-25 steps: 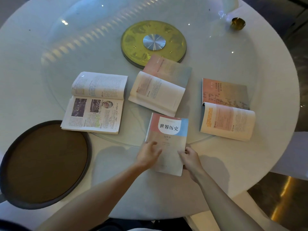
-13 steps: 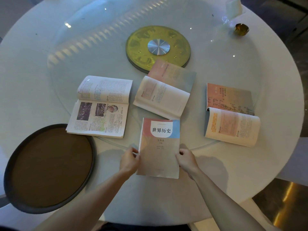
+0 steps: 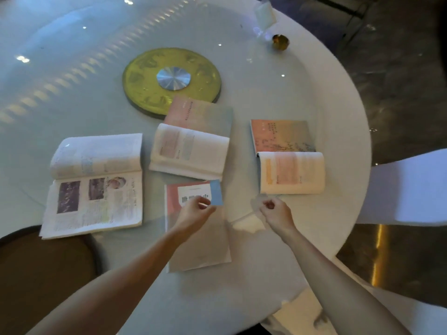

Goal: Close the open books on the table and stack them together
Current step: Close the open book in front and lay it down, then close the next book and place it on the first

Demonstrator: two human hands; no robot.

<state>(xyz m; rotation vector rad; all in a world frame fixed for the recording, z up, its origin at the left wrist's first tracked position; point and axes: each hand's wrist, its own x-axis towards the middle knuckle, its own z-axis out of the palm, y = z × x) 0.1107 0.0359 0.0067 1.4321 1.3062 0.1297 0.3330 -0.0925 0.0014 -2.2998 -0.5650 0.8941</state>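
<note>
A closed book (image 3: 200,247) with a pink, white and blue cover lies flat on the round white table (image 3: 338,97) in front of me. My left hand (image 3: 196,211) hovers over its upper half, fingers curled and holding nothing. My right hand (image 3: 275,211) is off the book to its right, fingers loosely curled, also holding nothing. Three books lie open beyond: a thick one with photos (image 3: 96,184) at the left, one (image 3: 191,143) in the middle, and one (image 3: 287,158) at the right, just beyond my right hand. The frame is blurred.
A yellow disc (image 3: 142,76) with a metal hub sits at the centre of the glass turntable. A dark round tray (image 3: 36,274) overhangs the near left. A small brass cup (image 3: 280,42) and a clear holder (image 3: 263,13) stand far right. A white chair (image 3: 411,187) is at right.
Both hands have let go of the closed book's sides and moved forward; the left is now over the cover, the right off toward the right open book. The view has shifted.
</note>
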